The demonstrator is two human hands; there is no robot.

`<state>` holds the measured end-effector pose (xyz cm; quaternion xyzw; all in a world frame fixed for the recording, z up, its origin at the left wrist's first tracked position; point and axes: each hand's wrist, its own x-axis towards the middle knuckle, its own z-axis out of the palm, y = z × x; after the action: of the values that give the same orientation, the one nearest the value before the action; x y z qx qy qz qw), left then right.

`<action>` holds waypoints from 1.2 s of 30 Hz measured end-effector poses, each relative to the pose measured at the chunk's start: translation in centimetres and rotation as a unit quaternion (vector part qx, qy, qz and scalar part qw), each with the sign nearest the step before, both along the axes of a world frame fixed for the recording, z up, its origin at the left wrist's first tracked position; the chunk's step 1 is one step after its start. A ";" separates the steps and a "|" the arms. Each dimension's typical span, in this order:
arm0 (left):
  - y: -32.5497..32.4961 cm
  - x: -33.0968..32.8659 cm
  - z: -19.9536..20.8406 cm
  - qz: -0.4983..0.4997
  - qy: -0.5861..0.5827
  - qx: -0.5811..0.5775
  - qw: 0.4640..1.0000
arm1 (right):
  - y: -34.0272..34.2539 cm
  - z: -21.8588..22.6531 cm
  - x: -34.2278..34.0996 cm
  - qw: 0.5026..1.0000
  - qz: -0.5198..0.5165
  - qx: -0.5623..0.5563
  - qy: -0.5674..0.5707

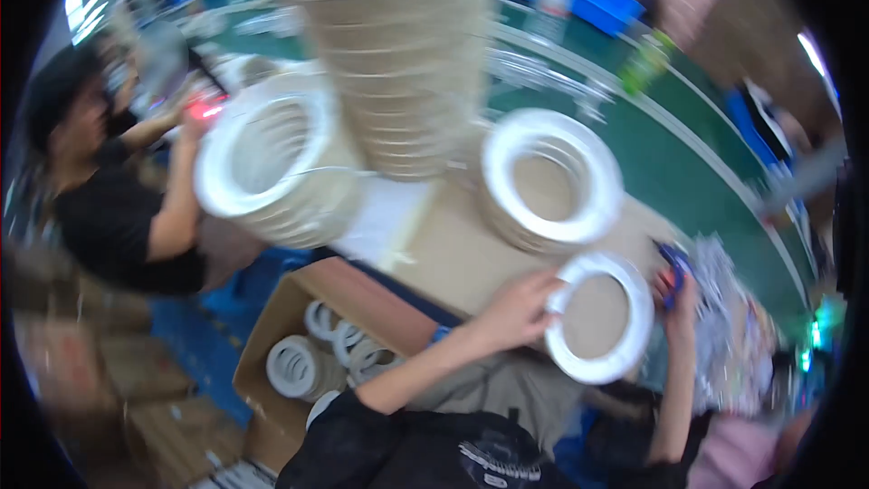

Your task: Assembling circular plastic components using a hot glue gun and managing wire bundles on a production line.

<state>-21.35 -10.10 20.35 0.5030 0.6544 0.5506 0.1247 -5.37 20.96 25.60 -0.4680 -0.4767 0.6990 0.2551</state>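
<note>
The green belt curves along the far right of my place, beyond the tan worktop. A tall stack of rings rises straight ahead of me, its upper part running out of view. To my left sits a co-worker in black, and nearer, low on my left, a cardboard box stands open with more rings inside. A wide stack leans beside the tall one, and a shorter stack stands just beyond my hands.

The single white ring is between my two hands, on my side of the shorter stack; I can't tell whether it touches the worktop. My left hand pinches its left edge, fingers on the rim. My right hand is apart from the ring, just off its right side, closed around a blue-handled tool, whose dark end is too blurred to make out.
</note>
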 end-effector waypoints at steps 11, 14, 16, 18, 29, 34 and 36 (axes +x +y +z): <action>1.9 -0.3 1.7 0.017 0.025 -0.083 0.996 | 3.2 -1.6 0.9 0.986 0.089 0.083 -0.111; 2.2 -0.4 1.6 0.017 0.037 -0.081 0.996 | 4.2 -1.8 -0.4 0.983 0.142 0.058 -0.098; 2.8 -0.8 1.8 0.036 0.029 -0.082 0.996 | 3.8 -2.0 -1.8 0.981 0.178 0.039 -0.069; 4.2 -0.6 2.1 0.008 0.035 -0.094 0.995 | 5.3 -3.7 -1.4 0.977 0.199 -0.078 0.007; 4.6 -0.7 1.8 0.029 0.019 -0.115 0.993 | 2.4 3.1 4.3 0.793 0.154 0.514 -0.288; 5.9 -0.4 1.1 0.001 0.035 -0.130 0.991 | 7.8 7.2 14.6 0.756 -0.038 0.555 -0.345; 4.5 -1.7 -1.2 0.007 0.056 -0.119 0.991 | 12.0 5.7 18.6 0.637 -0.048 0.678 -0.363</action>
<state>-23.06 -5.55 19.12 0.5101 0.7246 0.4408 0.1430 13.28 32.93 31.28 -0.4017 -0.8481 -0.0606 0.3402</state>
